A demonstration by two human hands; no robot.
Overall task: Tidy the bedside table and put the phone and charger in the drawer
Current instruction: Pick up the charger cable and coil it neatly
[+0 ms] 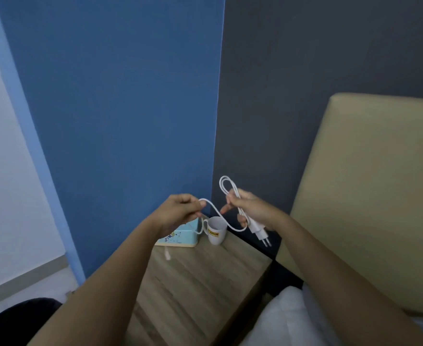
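Both hands hold a white charger above the wooden bedside table (pixel 193 278). My right hand (pixel 252 208) grips the plug adapter (pixel 259 229), prongs pointing down, together with a loop of the white cable (pixel 227 186) sticking up above the fist. My left hand (pixel 180 208) pinches the cable farther along; the cord sags between the hands and its free end (pixel 167 254) dangles to the tabletop. No phone or drawer is visible.
A white mug (pixel 216 231) with a yellow label and a light-blue printed box (pixel 180 236) stand at the table's back edge by the blue wall. A beige headboard (pixel 367 196) and white pillow (pixel 287 318) lie to the right.
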